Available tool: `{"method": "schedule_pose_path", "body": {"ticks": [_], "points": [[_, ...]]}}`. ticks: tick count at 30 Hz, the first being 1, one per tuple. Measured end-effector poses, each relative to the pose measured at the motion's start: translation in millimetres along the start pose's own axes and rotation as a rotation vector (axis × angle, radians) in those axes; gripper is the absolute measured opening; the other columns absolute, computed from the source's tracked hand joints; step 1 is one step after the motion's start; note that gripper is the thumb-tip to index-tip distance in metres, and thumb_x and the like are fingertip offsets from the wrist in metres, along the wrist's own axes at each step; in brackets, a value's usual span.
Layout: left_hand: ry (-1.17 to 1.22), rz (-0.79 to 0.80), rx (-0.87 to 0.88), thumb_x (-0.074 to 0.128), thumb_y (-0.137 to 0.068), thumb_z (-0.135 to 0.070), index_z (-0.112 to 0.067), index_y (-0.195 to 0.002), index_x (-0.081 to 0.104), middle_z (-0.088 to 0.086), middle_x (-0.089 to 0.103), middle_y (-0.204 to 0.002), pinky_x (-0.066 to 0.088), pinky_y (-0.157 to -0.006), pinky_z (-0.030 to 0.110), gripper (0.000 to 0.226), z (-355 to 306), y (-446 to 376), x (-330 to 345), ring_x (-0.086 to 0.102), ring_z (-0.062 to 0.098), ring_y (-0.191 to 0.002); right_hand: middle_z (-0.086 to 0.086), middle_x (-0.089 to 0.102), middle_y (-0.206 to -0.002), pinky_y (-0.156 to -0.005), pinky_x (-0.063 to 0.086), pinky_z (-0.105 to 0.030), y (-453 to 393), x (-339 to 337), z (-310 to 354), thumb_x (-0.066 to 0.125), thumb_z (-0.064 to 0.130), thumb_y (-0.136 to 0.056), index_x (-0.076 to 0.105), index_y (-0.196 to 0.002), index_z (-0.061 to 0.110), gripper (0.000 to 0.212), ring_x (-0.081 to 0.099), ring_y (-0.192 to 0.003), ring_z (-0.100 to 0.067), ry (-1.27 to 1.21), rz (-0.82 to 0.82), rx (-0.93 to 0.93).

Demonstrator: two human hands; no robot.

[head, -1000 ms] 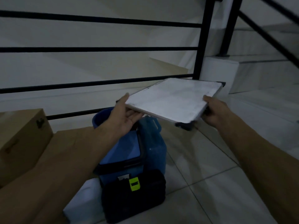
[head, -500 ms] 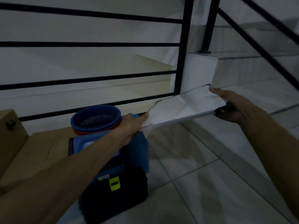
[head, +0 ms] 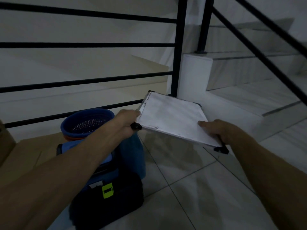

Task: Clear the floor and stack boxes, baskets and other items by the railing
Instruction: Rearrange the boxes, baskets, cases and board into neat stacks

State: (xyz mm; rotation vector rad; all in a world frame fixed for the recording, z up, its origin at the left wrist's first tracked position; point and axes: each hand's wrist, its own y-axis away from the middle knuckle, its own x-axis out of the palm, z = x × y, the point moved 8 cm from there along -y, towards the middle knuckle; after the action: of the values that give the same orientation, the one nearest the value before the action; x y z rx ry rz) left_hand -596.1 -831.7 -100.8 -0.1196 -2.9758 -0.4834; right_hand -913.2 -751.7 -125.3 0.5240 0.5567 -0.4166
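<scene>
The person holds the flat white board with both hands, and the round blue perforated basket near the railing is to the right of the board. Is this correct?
Not quite. The head view shows the round blue perforated basket to the left of the flat white board, not the right. The left hand and right hand do both hold the board, near the black metal railing.

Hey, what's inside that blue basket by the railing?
The blue basket shows only its perforated mesh wall inside; nothing visible in it. Its bottom is too dark to see, and the left forearm covers its near rim.
</scene>
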Motion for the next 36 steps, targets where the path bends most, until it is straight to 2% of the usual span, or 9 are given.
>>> {"method": "schedule_pose_path", "body": {"ticks": [4, 8, 11, 17, 21, 24, 30, 34, 36], "points": [[0.024, -0.002, 0.042, 0.050, -0.101, 0.001, -0.004, -0.082, 0.055, 0.013, 0.058, -0.082, 0.053, -0.045, 0.030, 0.020, -19.3, 7.7, 11.9, 0.056, 0.023, -0.067, -0.017, 0.051, -0.126, -0.080, 0.045, -0.037, -8.0, 27.1, 11.2, 0.043, 0.073, -0.091, 0.041, -0.146, 0.000, 0.092, 0.053, -0.094, -0.030, 0.190, 0.085, -0.026], [0.116, 0.013, 0.027, 0.054, -0.097, 0.003, -0.001, -0.094, 0.059, 0.015, 0.060, -0.088, 0.056, -0.041, 0.034, 0.008, -16.1, 5.4, 16.5, 0.060, 0.027, -0.073, -0.014, 0.042, -0.151, -0.103, 0.042, -0.046, 13.5, 62.8, 39.3, 0.042, 0.092, -0.069, 0.032, -0.154, 0.011, 0.117, 0.050, -0.124, -0.034, 0.318, 0.317, -0.052], [0.116, 0.002, 0.052, 0.057, -0.094, 0.003, 0.001, -0.113, 0.059, 0.018, 0.063, -0.099, 0.058, -0.048, 0.037, 0.019, -11.6, -2.1, 17.5, 0.064, 0.031, -0.082, -0.003, 0.050, -0.135, -0.101, 0.039, -0.048, 31.9, 89.5, 54.4, 0.041, 0.097, -0.064, 0.048, -0.141, 0.027, 0.104, 0.051, -0.124, -0.029, 0.192, 0.491, -0.113], [0.112, -0.009, 0.060, 0.067, -0.071, 0.007, 0.001, -0.116, 0.060, 0.027, 0.063, -0.115, 0.060, -0.069, 0.056, 0.046, 10.5, -8.3, 32.0, 0.066, 0.041, -0.101, -0.001, 0.026, -0.162, -0.106, 0.043, -0.060, 46.9, 115.2, 80.7, 0.066, 0.073, -0.074, 0.030, -0.154, 0.041, 0.094, 0.033, -0.143, -0.036, 0.041, 0.667, -0.258], [0.070, -0.034, 0.041, 0.066, -0.082, 0.006, 0.005, -0.118, 0.060, 0.021, 0.061, -0.106, 0.061, -0.064, 0.044, 0.036, 23.0, -17.6, 32.9, 0.063, 0.032, -0.087, 0.000, 0.027, -0.162, -0.102, 0.044, -0.061, 42.1, 127.0, 79.1, 0.085, 0.051, -0.072, 0.032, -0.151, 0.048, 0.095, 0.033, -0.142, -0.037, 0.109, 0.606, -0.287], [0.065, -0.026, 0.039, 0.068, -0.086, 0.001, 0.004, -0.119, 0.058, 0.023, 0.061, -0.111, 0.058, -0.056, 0.037, 0.035, 33.5, -23.1, 36.9, 0.063, 0.032, -0.089, -0.001, 0.038, -0.156, -0.098, 0.047, -0.060, 35.2, 134.6, 70.6, 0.083, 0.031, -0.079, 0.037, -0.146, 0.052, 0.085, 0.037, -0.139, -0.034, 0.014, 0.602, -0.298], [0.014, -0.049, 0.026, 0.070, -0.087, -0.004, -0.008, -0.109, 0.050, 0.018, 0.057, -0.109, 0.061, -0.075, 0.056, 0.030, 58.8, -30.7, 37.3, 0.065, 0.035, -0.096, -0.002, 0.044, -0.151, -0.087, 0.048, -0.054, 25.6, 155.1, 49.3, 0.072, 0.011, -0.085, 0.041, -0.139, 0.052, 0.074, 0.038, -0.129, -0.028, -0.147, 0.644, -0.291], [-0.038, -0.067, 0.042, 0.073, -0.086, -0.009, -0.012, -0.105, 0.048, 0.021, 0.060, -0.111, 0.062, -0.075, 0.052, 0.031, 68.7, -35.7, 31.2, 0.065, 0.038, -0.100, 0.000, 0.051, -0.140, -0.098, 0.039, -0.064, 22.6, 170.3, 44.3, 0.067, 0.002, -0.084, 0.052, -0.112, 0.059, 0.065, 0.038, -0.131, -0.028, -0.234, 0.714, -0.295], [-0.058, -0.057, 0.059, 0.074, -0.086, -0.011, -0.012, -0.106, 0.048, 0.020, 0.061, -0.108, 0.062, -0.072, 0.045, 0.032, 71.1, -38.6, 29.4, 0.067, 0.035, -0.093, -0.001, 0.052, -0.138, -0.103, 0.037, -0.067, 18.8, 175.6, 42.7, 0.066, -0.001, -0.083, 0.052, -0.117, 0.057, 0.068, 0.044, -0.127, -0.026, -0.260, 0.726, -0.301]]}}
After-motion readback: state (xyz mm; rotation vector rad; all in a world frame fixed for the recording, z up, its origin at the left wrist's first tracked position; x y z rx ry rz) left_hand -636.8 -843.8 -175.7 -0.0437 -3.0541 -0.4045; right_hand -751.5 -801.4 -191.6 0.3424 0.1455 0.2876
